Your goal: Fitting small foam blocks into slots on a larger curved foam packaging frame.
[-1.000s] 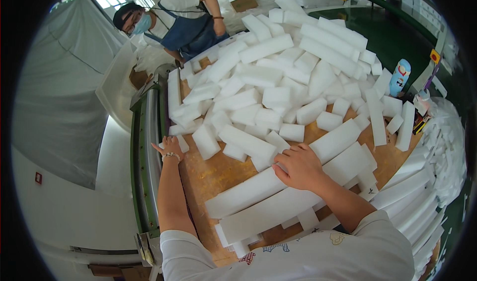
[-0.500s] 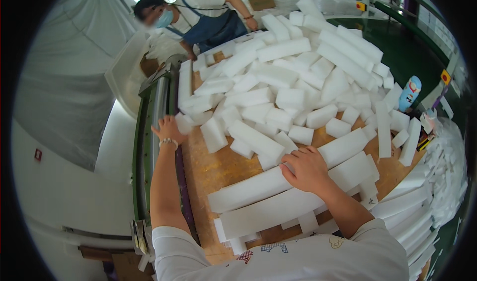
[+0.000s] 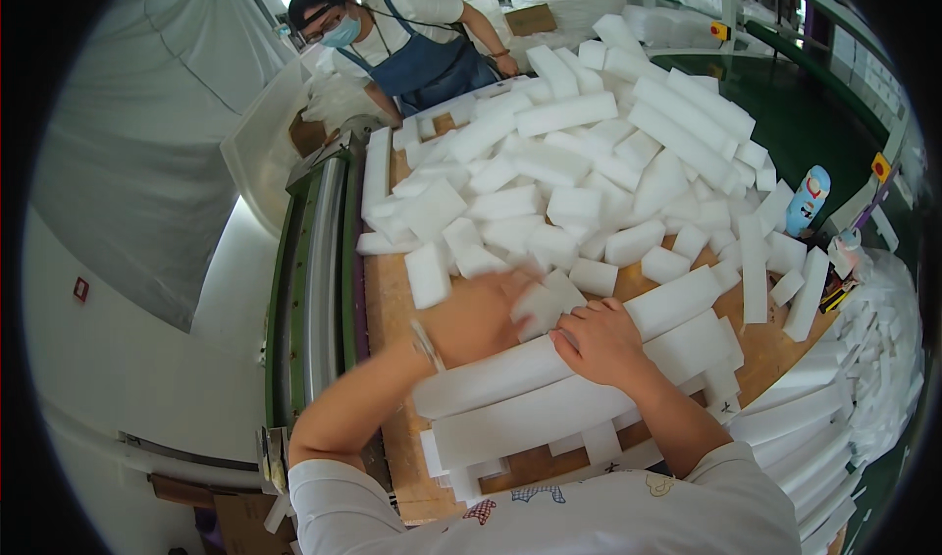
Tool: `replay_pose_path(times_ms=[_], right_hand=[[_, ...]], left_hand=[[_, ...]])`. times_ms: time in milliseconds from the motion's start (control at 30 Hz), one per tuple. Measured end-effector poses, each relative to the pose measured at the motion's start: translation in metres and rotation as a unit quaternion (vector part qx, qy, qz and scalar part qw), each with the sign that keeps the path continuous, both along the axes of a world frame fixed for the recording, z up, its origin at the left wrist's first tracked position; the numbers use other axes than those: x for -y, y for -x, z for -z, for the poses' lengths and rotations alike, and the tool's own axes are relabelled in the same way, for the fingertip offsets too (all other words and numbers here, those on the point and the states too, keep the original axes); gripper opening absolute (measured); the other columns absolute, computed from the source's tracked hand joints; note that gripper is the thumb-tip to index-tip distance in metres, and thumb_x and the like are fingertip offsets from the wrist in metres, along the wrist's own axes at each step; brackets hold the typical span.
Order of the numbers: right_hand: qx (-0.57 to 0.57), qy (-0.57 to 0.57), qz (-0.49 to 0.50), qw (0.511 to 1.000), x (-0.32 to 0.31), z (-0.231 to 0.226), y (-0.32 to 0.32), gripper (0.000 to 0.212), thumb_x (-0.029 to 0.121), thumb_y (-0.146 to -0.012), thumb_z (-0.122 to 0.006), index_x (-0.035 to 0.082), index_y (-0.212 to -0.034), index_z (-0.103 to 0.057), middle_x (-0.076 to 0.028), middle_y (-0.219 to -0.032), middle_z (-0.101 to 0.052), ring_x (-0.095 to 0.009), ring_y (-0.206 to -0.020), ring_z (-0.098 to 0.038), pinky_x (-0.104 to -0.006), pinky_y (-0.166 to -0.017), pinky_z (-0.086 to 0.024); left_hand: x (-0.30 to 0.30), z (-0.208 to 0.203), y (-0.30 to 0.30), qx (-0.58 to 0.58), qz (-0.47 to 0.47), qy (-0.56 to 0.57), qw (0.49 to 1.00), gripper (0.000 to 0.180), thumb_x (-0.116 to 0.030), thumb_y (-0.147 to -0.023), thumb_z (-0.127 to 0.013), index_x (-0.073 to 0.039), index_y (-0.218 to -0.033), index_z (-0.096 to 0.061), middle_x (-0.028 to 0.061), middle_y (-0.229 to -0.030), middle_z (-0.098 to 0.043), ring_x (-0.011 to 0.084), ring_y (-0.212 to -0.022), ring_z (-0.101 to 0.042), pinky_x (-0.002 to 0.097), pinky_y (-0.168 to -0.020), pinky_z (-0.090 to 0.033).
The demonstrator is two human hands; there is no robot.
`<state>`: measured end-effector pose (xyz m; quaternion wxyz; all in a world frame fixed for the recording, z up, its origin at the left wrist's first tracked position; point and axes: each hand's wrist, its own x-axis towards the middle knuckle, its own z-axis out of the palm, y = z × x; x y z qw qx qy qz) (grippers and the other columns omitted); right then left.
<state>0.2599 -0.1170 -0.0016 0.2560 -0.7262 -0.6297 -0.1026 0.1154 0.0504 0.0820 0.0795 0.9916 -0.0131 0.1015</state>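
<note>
A long white foam bar point(image 3: 491, 373) lies across the near side of the wooden table. My right hand point(image 3: 601, 341) rests on its far edge with the fingers curled over it. My left hand point(image 3: 476, 315), smeared by motion, is just beyond the bar near its middle, next to a short white foam block point(image 3: 549, 300). Whether its fingers grip that block is too blurred to tell. Nearer to me, a second long foam bar point(image 3: 549, 408) lies alongside, on top of several smaller white foam pieces. Beyond my hands rises a large heap of white foam blocks point(image 3: 579, 158).
A green-framed metal roller point(image 3: 324, 261) runs along the table's left edge. Across the table stands a co-worker point(image 3: 422, 59) in a blue apron. At the right are a light blue bottle-like object point(image 3: 808, 202) and stacked long foam strips point(image 3: 800, 427). Brown tabletop point(image 3: 388, 295) shows at left.
My left hand has swung right from the roller side to beside my right hand. A small block formerly by it has left that spot. My right hand stays on the bar. The co-worker's head has shifted.
</note>
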Motion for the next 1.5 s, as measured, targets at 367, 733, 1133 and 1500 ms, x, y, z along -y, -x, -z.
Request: replay_pose_path(times_ms=[367,733,1133,1500], right_hand=[[-0.029,0.135,-0.062,0.989,-0.015,0.0,0.005,0.036,0.036,-0.092,-0.05,0.007,-0.078,-0.067,-0.01,-0.078,-0.068,-0.031,-0.073,-0.062,-0.0404,-0.074,-0.044],[-0.079,0.038,0.039,0.995,0.051,-0.004,-0.107,0.037,0.035,-0.093,-0.055,0.004,-0.075,-0.064,-0.011,-0.077,-0.066,-0.03,-0.075,-0.058,-0.0365,-0.082,-0.043],[-0.164,0.048,0.141,0.975,0.068,-0.023,-0.114,0.026,0.026,-0.092,-0.058,0.005,-0.084,-0.069,-0.007,-0.083,-0.069,-0.026,-0.08,-0.058,-0.0347,-0.089,-0.041],[0.071,-0.012,0.141,0.987,0.038,0.014,-0.081,0.021,0.017,-0.09,-0.051,0.008,-0.08,-0.067,-0.009,-0.084,-0.064,-0.029,-0.088,-0.058,-0.0483,-0.112,-0.03]], left_hand=[[0.056,0.059,0.051,-0.081,-0.166,0.117,0.976,0.046,-0.029,-0.099,-0.045,-0.003,-0.136,-0.045,0.0144,-0.124,-0.059,0.0343,-0.102,-0.061,0.0401,-0.083,-0.05],[0.035,0.075,0.116,0.009,-0.337,0.186,0.923,0.036,-0.027,-0.098,-0.047,-0.005,-0.123,-0.061,0.0129,-0.117,-0.063,0.03,-0.094,-0.061,0.0354,-0.08,-0.049],[0.039,0.079,0.119,0.056,-0.352,0.234,0.904,0.033,-0.023,-0.096,-0.051,-0.004,-0.12,-0.062,0.0129,-0.114,-0.063,0.029,-0.089,-0.061,0.0331,-0.078,-0.049],[0.046,0.08,0.098,-0.007,-0.33,-0.024,0.943,0.039,-0.029,-0.097,-0.045,-0.01,-0.129,-0.057,0.0114,-0.117,-0.063,0.0325,-0.101,-0.06,0.0492,-0.094,-0.041]])
